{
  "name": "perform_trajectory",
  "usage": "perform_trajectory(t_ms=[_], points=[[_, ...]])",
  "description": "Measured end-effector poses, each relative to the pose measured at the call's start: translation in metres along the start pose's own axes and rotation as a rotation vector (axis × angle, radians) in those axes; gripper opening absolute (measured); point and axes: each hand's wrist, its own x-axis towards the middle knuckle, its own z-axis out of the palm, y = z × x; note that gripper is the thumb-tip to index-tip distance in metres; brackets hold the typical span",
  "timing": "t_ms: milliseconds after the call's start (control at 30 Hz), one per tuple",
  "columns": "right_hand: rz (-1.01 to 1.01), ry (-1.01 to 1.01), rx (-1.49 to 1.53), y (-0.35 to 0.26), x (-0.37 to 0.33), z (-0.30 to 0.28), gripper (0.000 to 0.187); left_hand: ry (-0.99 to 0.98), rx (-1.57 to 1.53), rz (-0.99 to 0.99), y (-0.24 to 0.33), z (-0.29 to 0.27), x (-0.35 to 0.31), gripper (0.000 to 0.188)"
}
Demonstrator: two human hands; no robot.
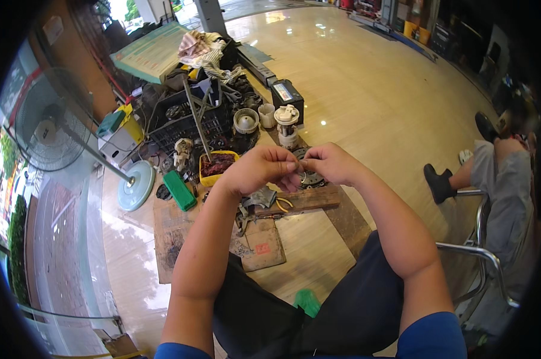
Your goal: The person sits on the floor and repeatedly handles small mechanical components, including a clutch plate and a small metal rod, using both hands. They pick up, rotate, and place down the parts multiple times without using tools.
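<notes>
My left hand (263,169) and my right hand (329,164) meet in front of me, above the cluttered floor. Both have thumb and forefinger pinched together, their tips almost touching. Whatever lies between them is too small to make out. Below the right hand is a dark round metal part (314,179), partly hidden by the fingers. Just beyond the hands stands a white plastic fuel pump unit (288,124). Nearer to me, yellow-handled pliers (283,205) rest by a wooden block (309,202), with grey metal pieces (260,197) beside them.
A yellow tray (209,179) holds dark red bits, near a green case (179,190). Behind are a black crate (163,136) full of parts and a car battery (289,99). A fan (136,184) stands left; a seated person's legs (502,197) are right. Cardboard (261,246) covers some floor.
</notes>
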Motion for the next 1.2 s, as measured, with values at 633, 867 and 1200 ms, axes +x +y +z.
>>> perform_trajectory(t_ms=[633,867,1200], points=[[0.067,-0.011,0.455,0.006,-0.008,0.009,0.019,0.392,0.081,0.083,-0.045,0.012,0.04,0.027],[-0.015,0.004,0.426,-0.001,-0.011,0.018,0.017,0.395,-0.284,0.194,-0.038,0.02,0.041,0.025],[-0.052,0.033,0.337,-0.003,-0.016,0.032,0.019,0.525,-0.422,0.357,-0.035,0.031,0.045,0.019]])
